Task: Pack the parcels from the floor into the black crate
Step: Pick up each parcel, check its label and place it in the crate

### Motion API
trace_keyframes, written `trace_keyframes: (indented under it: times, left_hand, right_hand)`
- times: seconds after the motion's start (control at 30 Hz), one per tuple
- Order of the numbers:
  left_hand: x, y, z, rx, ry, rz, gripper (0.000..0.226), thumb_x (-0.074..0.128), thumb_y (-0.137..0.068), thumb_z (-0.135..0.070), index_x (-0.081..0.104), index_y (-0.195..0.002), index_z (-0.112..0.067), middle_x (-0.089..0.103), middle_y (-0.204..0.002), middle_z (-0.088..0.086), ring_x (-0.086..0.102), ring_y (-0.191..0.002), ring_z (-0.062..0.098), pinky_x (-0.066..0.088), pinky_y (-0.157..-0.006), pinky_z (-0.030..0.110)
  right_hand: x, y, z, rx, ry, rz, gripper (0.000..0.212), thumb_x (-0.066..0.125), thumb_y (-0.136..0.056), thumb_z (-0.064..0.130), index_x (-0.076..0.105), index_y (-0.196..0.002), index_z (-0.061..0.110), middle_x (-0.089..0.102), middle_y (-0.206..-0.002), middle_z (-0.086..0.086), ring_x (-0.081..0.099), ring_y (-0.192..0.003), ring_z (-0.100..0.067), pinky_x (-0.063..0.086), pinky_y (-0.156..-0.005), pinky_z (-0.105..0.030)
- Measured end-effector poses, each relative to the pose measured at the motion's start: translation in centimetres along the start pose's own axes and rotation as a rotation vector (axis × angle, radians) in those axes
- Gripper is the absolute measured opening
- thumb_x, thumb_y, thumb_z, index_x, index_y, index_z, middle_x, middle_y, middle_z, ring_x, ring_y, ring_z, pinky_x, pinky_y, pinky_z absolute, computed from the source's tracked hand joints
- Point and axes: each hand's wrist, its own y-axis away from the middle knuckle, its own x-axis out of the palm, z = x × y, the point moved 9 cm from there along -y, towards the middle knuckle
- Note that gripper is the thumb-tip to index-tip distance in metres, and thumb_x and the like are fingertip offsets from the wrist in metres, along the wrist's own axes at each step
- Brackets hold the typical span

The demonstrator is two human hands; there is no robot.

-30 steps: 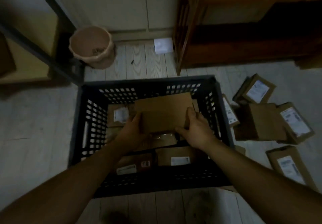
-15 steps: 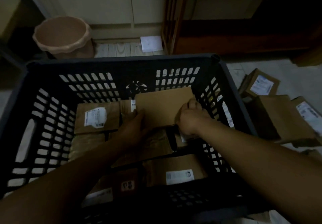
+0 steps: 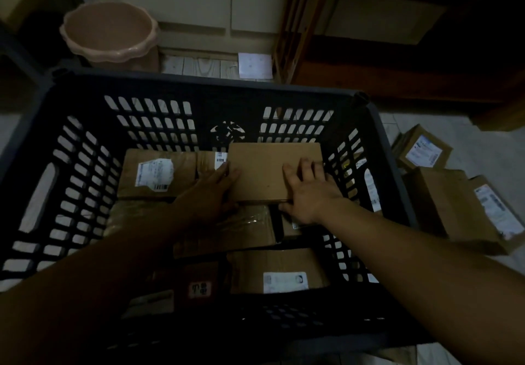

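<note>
The black slatted crate (image 3: 199,83) fills the middle of the view and holds several brown parcels. A plain brown parcel (image 3: 264,174) lies flat on top of the others at the far right of the crate, against the back wall. My left hand (image 3: 210,191) grips its left front corner, thumb on top. My right hand (image 3: 309,194) lies flat on its right side with fingers spread and the thumb at the front edge. Next to it sits a labelled parcel (image 3: 159,174). More labelled parcels (image 3: 443,202) lie on the floor right of the crate.
A pink bin (image 3: 110,32) stands behind the crate at the left. A dark wooden shelf unit (image 3: 369,66) runs along the back right. A white paper (image 3: 254,65) lies on the floor by the cupboard doors. Another parcel (image 3: 423,151) sits near the shelf.
Both hands lowered the plain parcel from above the crate down onto the parcels at the far right. My right hand's fingers have spread flat on top. The view moved closer.
</note>
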Motion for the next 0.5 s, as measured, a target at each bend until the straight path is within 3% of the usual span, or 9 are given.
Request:
trace_keyframes:
  times: [0.2,0.27,0.33,0.4,0.5]
  left_hand:
    - [-0.5,-0.4,0.4,-0.037,-0.041,-0.005,0.083,0.04,-0.087,-0.063,-0.006,-0.149,-0.03,-0.01,-0.158,0.007,0.003,-0.145,0.032,0.008,-0.117,0.05]
    - [-2.4,-0.1,0.0,-0.018,-0.105,-0.039,0.092,0.033,-0.078,-0.076,0.003,-0.15,-0.027,0.002,-0.158,0.008,0.012,-0.144,0.03,0.015,-0.115,0.046]
    - [-4.4,0.1,-0.6,0.03,-0.058,-0.011,0.09,0.037,-0.079,-0.073,0.011,-0.15,-0.023,0.013,-0.156,0.005,0.019,-0.142,0.028,0.023,-0.112,0.04]
    - [-6.4,0.8,-0.3,-0.029,0.081,0.018,0.087,0.05,-0.084,-0.06,0.005,-0.15,-0.027,0.002,-0.159,0.004,0.005,-0.145,0.031,0.015,-0.116,0.047]
    - [-10.6,3.7,-0.6,-0.13,0.185,0.054,0.093,0.053,-0.079,-0.064,0.002,-0.15,-0.032,-0.007,-0.159,0.002,-0.005,-0.146,0.03,0.007,-0.118,0.05]
  right_hand:
    - [-0.2,-0.2,0.0,0.004,-0.029,0.017,0.104,0.052,-0.079,0.069,-0.013,-0.15,0.03,-0.019,-0.157,-0.013,-0.014,-0.144,-0.039,0.004,-0.116,-0.052]
    - [-1.1,0.1,0.0,0.004,-0.06,-0.005,0.104,0.052,-0.077,0.071,-0.009,-0.15,0.03,-0.015,-0.158,-0.011,-0.011,-0.144,-0.039,0.005,-0.116,-0.053]
    - [-3.0,1.0,-0.1,0.004,-0.125,-0.052,0.102,0.052,-0.078,0.071,-0.006,-0.151,0.029,-0.012,-0.159,-0.01,-0.008,-0.145,-0.037,0.006,-0.115,-0.053]
    - [-5.0,2.7,-0.2,0.015,-0.188,-0.064,0.1,0.05,-0.079,0.072,-0.002,-0.152,0.027,-0.01,-0.159,-0.009,-0.007,-0.145,-0.035,0.007,-0.115,-0.052]
    - [-8.0,6.3,-0.5,0.03,-0.234,-0.036,0.099,0.046,-0.078,0.077,0.003,-0.152,0.027,-0.006,-0.16,-0.008,-0.004,-0.146,-0.033,0.008,-0.115,-0.052]
